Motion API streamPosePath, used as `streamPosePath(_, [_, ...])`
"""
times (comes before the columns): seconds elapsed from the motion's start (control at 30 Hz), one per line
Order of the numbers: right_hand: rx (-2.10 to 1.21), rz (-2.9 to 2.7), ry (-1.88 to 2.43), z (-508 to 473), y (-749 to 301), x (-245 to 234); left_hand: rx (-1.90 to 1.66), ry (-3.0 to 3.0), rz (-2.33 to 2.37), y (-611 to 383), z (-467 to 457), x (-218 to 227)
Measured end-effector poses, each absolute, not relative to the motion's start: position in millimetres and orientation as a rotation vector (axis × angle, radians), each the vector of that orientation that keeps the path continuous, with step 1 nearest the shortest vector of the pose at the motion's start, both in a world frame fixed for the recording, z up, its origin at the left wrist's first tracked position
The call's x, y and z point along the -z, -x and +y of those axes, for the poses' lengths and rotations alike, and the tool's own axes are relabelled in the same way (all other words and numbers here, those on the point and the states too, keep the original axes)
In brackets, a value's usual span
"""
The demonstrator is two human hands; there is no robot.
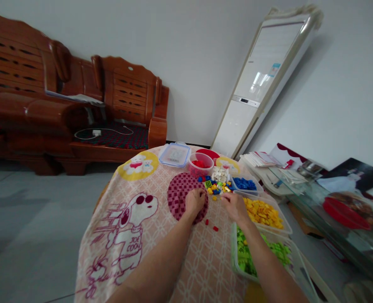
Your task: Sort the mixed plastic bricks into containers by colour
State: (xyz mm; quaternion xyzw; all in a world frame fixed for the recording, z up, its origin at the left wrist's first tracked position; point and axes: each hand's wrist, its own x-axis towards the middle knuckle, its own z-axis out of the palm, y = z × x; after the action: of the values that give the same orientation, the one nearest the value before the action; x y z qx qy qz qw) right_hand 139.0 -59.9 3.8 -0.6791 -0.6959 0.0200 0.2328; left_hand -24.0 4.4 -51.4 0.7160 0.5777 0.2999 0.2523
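Note:
My left hand (195,201) is over the dark red checkered circle on the tablecloth, its fingers curled together; anything inside them is hidden. To its right, my right hand (234,206) reaches the near edge of a mixed heap of small toy building bricks (215,187), fingertips pinched together. Whether a brick is between those fingertips is too small to tell. The heap has yellow, blue, green and white pieces. A white brick pile (220,174) lies just behind it. Two loose red bricks (215,229) rest on the cloth between my forearms.
Clear tubs hold red bricks (199,163), blue bricks (244,184), yellow bricks (263,213) and green bricks (244,257). A blue-rimmed lid (175,154) lies at the back of the table. A glass-topped stand (325,210) is at the right, a wooden sofa (126,97) behind left.

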Motion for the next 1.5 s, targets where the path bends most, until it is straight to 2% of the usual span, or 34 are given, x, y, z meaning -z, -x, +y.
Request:
streamPosePath(0.37, [-0.243,-2.536,2.067,-113,-92,-4,-0.846,-1.933,1.551,23,5,53])
streamPosePath(0.57, [-0.313,-2.489,2.048,-110,-98,2,-0.857,-1.921,1.552,23,6,55])
streamPosePath(0.83, [-0.545,-2.245,1.908,-75,-97,-14,-0.857,-1.913,1.524,24,3,51])
streamPosePath(1.1, [-0.273,-1.495,1.614,7,-104,-56,-0.876,-1.888,1.501,24,3,54])
streamPosePath(1.2, [-0.269,-1.577,1.585,0,-104,-56,-0.868,-1.891,1.504,23,4,54])
streamPosePath(1.5, [-0.253,-2.036,1.911,-55,-105,-20,-0.867,-1.874,1.519,23,3,51])
